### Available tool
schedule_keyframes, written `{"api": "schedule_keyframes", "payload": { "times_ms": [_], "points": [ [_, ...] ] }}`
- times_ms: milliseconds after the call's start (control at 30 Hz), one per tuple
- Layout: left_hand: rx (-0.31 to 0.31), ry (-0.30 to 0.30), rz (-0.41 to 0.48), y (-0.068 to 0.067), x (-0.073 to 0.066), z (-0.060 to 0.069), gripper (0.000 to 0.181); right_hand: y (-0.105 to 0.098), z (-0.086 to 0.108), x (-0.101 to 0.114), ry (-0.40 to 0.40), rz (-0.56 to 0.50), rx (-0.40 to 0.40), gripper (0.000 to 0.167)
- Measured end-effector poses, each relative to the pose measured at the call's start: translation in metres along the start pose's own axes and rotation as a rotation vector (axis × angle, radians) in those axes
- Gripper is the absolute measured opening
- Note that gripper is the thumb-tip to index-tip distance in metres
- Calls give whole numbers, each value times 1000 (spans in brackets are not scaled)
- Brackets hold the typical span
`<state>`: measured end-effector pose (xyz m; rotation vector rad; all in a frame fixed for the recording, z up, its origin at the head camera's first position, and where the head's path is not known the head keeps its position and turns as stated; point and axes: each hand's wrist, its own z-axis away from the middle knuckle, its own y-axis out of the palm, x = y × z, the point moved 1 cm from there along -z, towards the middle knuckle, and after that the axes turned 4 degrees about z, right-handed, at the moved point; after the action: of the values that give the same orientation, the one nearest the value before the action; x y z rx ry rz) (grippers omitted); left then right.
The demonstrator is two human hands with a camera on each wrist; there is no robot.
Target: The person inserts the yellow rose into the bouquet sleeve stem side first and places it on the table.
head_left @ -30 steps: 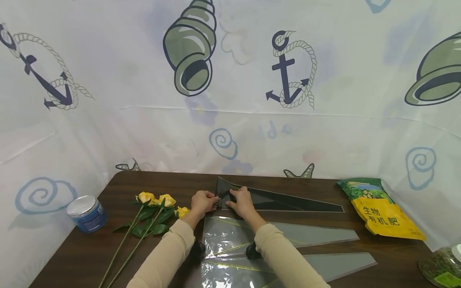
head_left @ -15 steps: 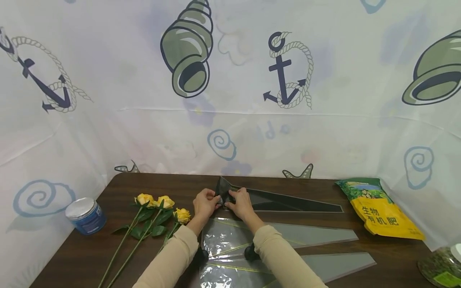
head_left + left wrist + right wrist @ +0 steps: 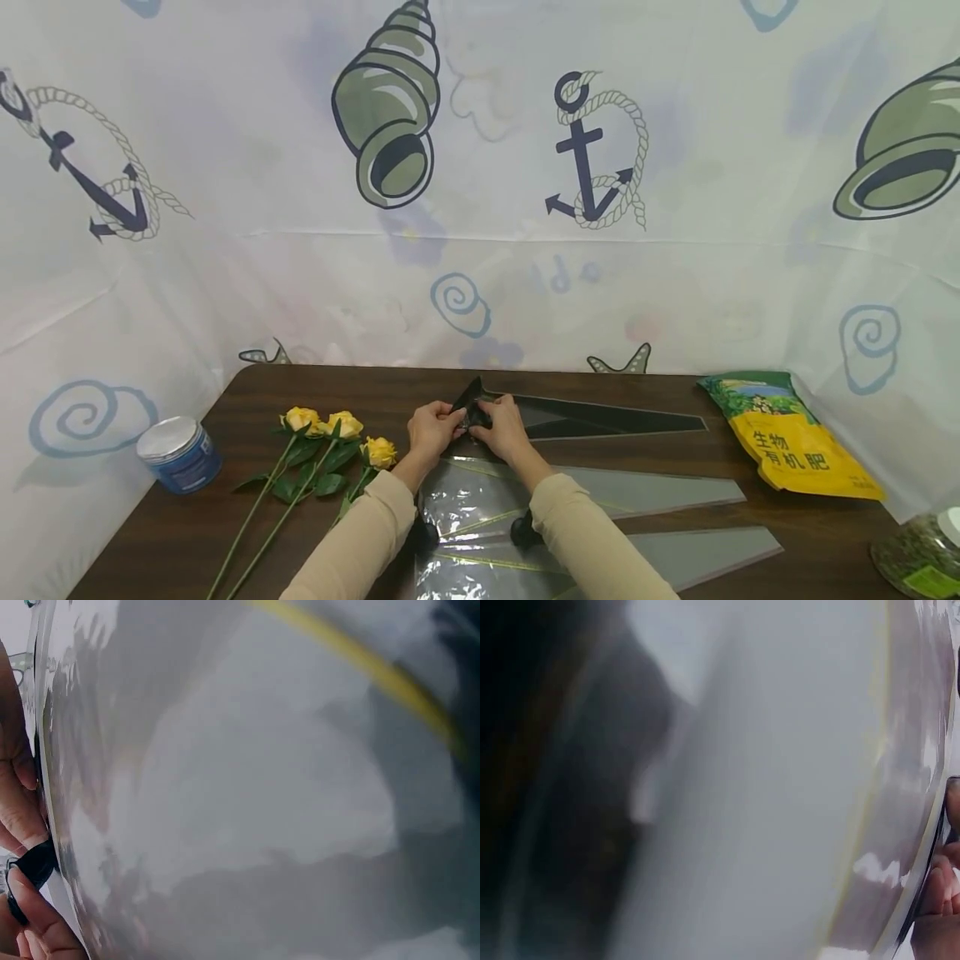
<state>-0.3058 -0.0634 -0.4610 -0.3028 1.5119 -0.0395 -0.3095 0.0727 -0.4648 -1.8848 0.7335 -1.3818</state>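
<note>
Just below the centre of the frame in the head view, the left hand (image 3: 433, 428) pinches the wide end of a black tapered wrapper (image 3: 600, 422). The right hand (image 3: 501, 427) pinches the same end just beside it, thumb and fingers closed on the dark film. Between the two hands the film is creased, and one corner pokes upward; from there the wrapper narrows toward the right of the frame. The left wrist view catches fingertips on dark film at its left edge; much of the rest there is blurred.

Below the hands, two grey tapered wrappers (image 3: 660, 485) lie one under the other, shiny and see-through at their wide left ends, partly hidden by the forearms. Left of the hands are three yellow roses (image 3: 347, 425) with green leaves and long stems, then a blue jar (image 3: 187, 463) with a silver lid farther left. On the right lies a yellow and green bag (image 3: 802, 450), and a glass jar (image 3: 906, 557) is cut off at the lower right corner. All rest on a dark brown table (image 3: 150, 550).
</note>
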Motion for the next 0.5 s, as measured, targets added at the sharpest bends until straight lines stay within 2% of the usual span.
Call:
{"api": "schedule_keyframes", "payload": {
  "times_ms": [133,267,400,500],
  "points": [
    [4,5,35,1,-2,1,17,-1,2,-4,-25,-49,-42,41],
    [17,2,51,2,-4,2,19,-4,3,-6,8,-176,-52,32],
    [13,9,36,3,-5,3,21,-7,2,-2,145,-304,-49,40],
    [10,23,13,3,-6,3,21,-8,0,1,229,-318,-58,44]
  ]
}}
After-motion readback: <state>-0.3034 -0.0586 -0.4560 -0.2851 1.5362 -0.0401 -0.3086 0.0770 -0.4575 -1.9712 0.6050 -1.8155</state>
